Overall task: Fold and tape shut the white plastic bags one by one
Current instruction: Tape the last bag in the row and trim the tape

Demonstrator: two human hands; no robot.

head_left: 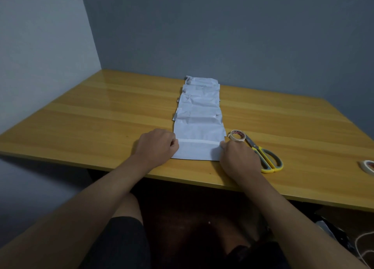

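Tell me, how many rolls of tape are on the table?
2. One roll of tape lies right beside the right hand, touching the scissors. The other roll sits at the far right edge, partly cut off.

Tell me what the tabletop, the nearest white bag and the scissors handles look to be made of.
Tabletop: probably laminate or varnished wood, glossy with grain stripes.
Nearest white bag: thin matte plastic film, creased.
Scissors handles: likely moulded plastic, yellow and grey.
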